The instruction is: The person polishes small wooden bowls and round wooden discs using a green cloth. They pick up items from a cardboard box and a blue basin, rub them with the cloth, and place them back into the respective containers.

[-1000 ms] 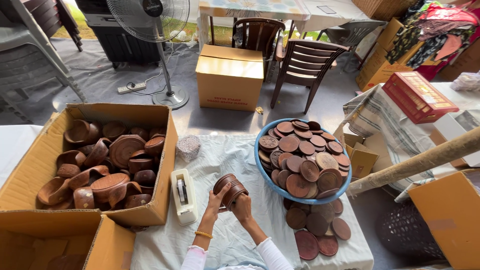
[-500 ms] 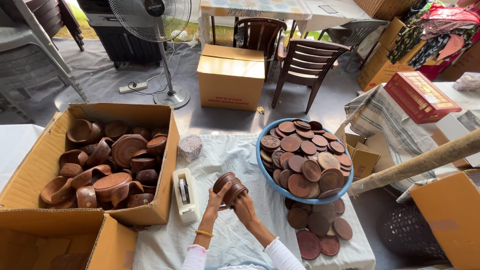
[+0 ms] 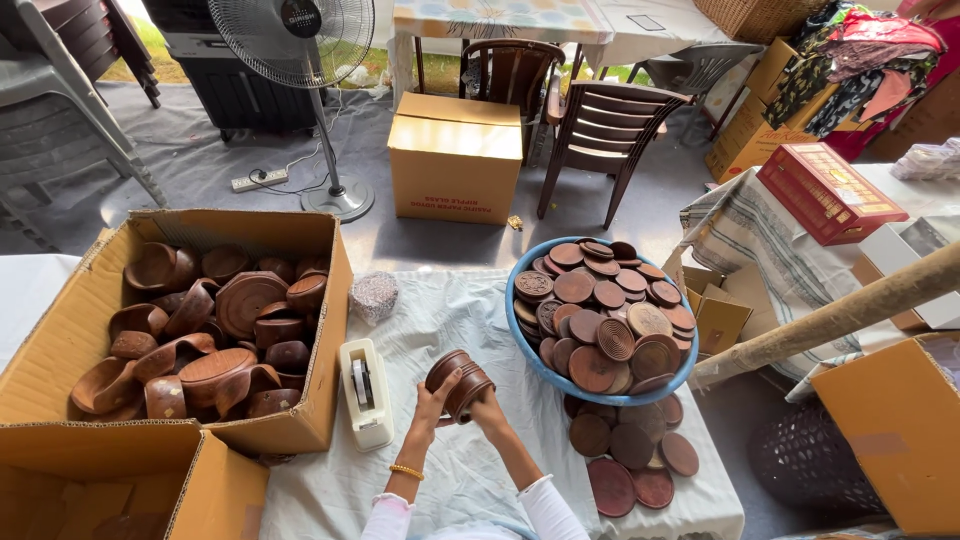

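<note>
Hands, left hand and right hand, clasp a round wooden box above the white cloth, between tape dispenser and blue basin of wooden lids, cardboard box further left

Even, soft daylight throughout; brightest well beyond the hands, at the top edge behind the fan. Only faint shadows are cast beside the hands. Focus is sharp; straight lines are bowed at the edges by wide-angle distortion.
</note>
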